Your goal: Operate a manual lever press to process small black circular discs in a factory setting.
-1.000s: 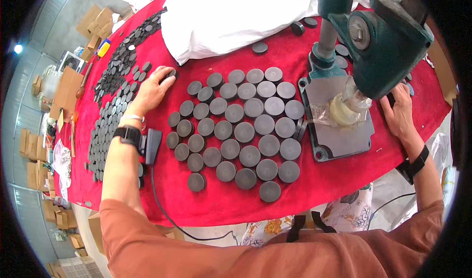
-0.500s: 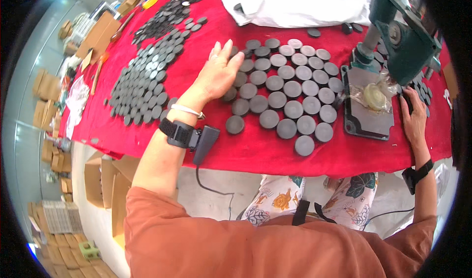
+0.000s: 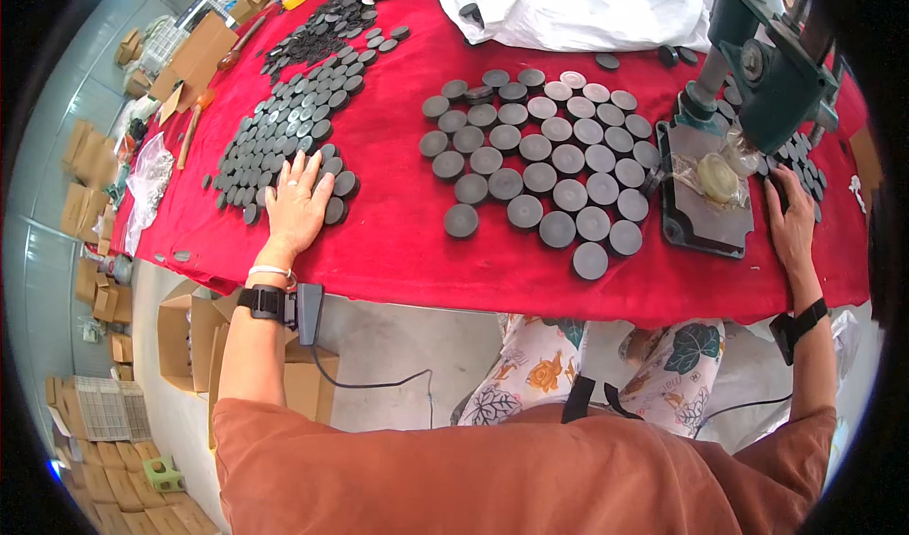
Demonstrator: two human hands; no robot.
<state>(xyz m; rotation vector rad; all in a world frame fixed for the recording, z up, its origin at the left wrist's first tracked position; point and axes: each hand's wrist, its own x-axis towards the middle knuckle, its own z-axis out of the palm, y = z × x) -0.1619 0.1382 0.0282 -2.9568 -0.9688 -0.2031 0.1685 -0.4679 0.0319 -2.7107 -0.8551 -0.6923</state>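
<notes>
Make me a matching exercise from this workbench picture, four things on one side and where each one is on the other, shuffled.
Things:
1. left hand
2. right hand
3. white bag
4. pale disc

Places:
A. on the grey base plate under the green press
B. flat on the dark discs at the left of the red cloth
C. at the far edge of the table
D. on the cloth just right of the base plate

Pairs: 1-B, 2-D, 3-C, 4-A

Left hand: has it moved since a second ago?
Yes. The left hand has gone to the person's left, off the middle group of grey discs on the red cloth, onto the left disc pile.
</notes>
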